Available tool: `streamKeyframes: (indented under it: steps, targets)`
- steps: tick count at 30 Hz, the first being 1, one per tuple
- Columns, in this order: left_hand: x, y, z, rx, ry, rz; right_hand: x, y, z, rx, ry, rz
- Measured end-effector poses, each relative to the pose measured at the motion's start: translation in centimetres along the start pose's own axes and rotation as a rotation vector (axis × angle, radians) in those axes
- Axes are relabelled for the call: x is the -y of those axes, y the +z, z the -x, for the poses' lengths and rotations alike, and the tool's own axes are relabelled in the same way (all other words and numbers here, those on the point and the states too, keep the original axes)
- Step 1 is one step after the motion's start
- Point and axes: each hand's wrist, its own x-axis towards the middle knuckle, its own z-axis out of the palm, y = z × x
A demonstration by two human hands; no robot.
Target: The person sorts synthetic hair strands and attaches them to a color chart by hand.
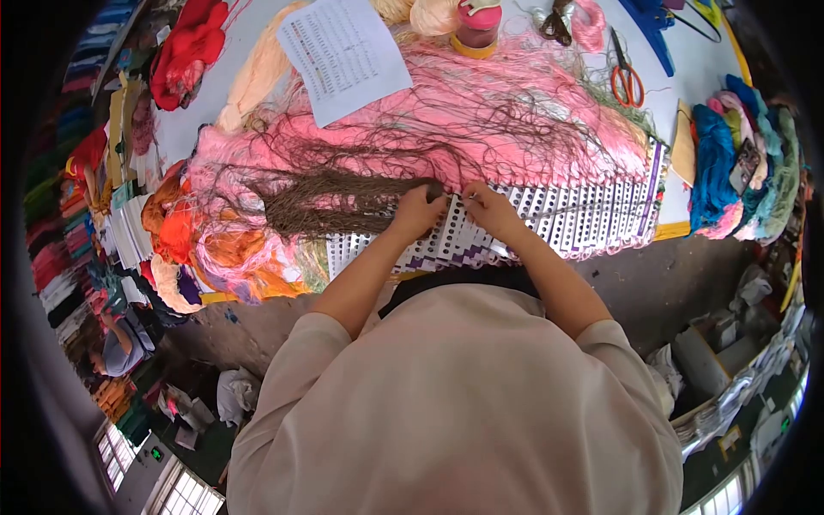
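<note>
My left hand (419, 211) is closed on the end of a thick hank of brown thread (330, 202) that stretches away to the left. Just right of it, my right hand (487, 209) has its fingers pinched together over the white cards; what they hold is too small to make out. White cards with rows of dark holes (575, 219) overlap along the table's near edge, under and beside both hands. Behind them spreads a wide mass of pink thread (515, 112) with loose brown strands across it.
A printed sheet (343, 58) lies on the pink thread. Orange-handled scissors (627, 84) and a pink spool (477, 30) are at the back. Orange yarn (176, 225) sits left, blue yarn (712, 146) right. A person (124, 343) is at the far left.
</note>
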Motion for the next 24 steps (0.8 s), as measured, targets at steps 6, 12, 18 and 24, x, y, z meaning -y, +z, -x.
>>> streamKeyframes:
  steps: [6, 12, 18, 24]
  targets:
    - [-0.2, -1.7, 0.2, 0.055, -0.164, 0.113, -1.2, 0.5, -0.3, -0.038, -0.058, 0.054]
    - [-0.5, -1.3, -0.2, 0.065, -0.149, 0.01, -1.6, 0.8, -0.4, -0.065, -0.048, 0.089]
    - [-1.8, -1.3, 1.0, -0.038, -0.044, -0.072, -1.8, 0.8, -0.4, -0.083, -0.073, 0.069]
    - [-2.1, -3.9, 2.3, 0.355, -0.35, 0.869, -2.3, 1.0, -0.5, -0.078, -0.047, 0.031]
